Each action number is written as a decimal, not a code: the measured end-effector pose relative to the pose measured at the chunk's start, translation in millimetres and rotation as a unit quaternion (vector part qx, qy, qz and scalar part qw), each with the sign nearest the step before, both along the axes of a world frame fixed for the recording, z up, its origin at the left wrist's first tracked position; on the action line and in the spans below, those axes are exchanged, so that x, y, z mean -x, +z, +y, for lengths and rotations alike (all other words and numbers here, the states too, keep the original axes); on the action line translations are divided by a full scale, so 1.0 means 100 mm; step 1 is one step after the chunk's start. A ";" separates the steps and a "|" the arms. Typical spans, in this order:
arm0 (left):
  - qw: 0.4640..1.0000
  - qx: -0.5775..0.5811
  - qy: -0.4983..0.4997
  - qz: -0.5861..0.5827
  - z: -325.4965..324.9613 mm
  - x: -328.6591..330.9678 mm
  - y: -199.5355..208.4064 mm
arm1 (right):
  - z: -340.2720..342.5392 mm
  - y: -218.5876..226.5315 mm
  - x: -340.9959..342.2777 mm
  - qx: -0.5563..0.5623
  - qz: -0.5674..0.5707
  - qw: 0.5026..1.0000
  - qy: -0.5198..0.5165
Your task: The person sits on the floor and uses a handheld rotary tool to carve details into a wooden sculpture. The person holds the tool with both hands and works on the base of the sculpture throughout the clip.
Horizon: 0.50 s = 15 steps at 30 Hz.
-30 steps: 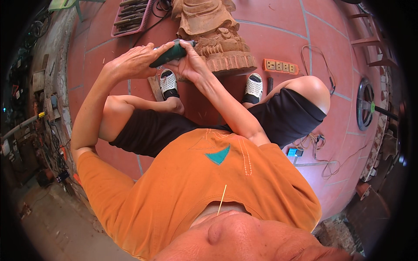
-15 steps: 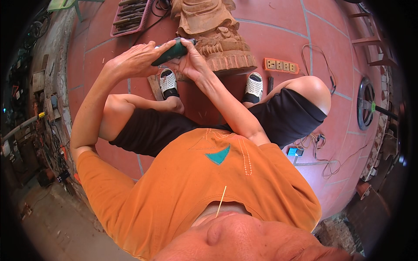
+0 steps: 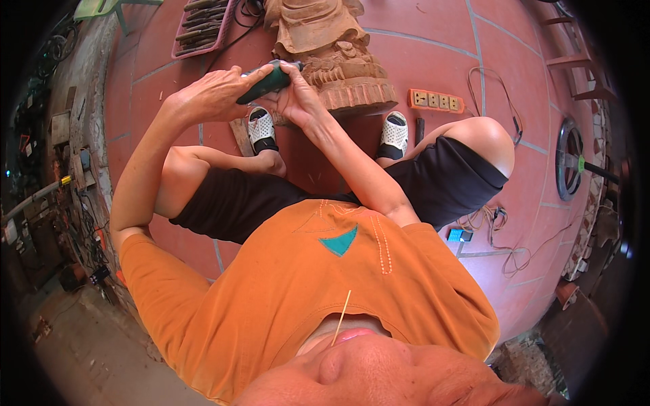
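Note:
Both hands grip a dark green handheld power tool (image 3: 269, 83), its body slanting up to the right and its black front end close to the carving. My left hand (image 3: 215, 93) is wrapped over the rear of the tool from the left. From the right, my right hand (image 3: 298, 97) closes round its front, thumb and fingers near the black end. Just beyond stands a brown carved wooden statue (image 3: 342, 64) with draped folds and a ridged base. Whether the tool's tip touches the wood cannot be made out.
A pink basket (image 3: 218, 42) of chisel-like tools lies far left, beside a black cable (image 3: 250, 20). An orange power strip (image 3: 437, 101) sits right of the statue. A brown cord (image 3: 504, 88), a blue phone-like device (image 3: 460, 235) and a black wheel (image 3: 570, 160) are at right.
Almost nothing differs. Both hands keep their hold on the green power tool, and the statue appears shifted very slightly left in the view.

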<state>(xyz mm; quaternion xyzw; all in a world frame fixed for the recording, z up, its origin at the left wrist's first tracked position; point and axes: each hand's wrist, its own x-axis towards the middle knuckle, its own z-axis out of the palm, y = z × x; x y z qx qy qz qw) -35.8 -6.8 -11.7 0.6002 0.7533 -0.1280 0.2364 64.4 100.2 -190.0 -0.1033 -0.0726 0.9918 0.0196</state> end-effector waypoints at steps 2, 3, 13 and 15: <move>1.000 0.004 0.002 -0.001 0.01 -0.02 0.02 | -0.01 -0.01 -0.02 0.011 0.004 1.000 0.004; 1.000 0.004 0.002 -0.002 0.01 -0.02 0.03 | -0.01 -0.01 -0.02 0.011 0.000 1.000 0.003; 1.000 0.000 -0.003 -0.001 -0.01 -0.02 0.00 | -0.04 -0.05 -0.01 0.019 -0.020 1.000 0.001; 1.000 0.005 -0.008 0.001 0.01 -0.03 0.02 | -0.04 -0.03 -0.01 0.017 -0.018 1.000 0.003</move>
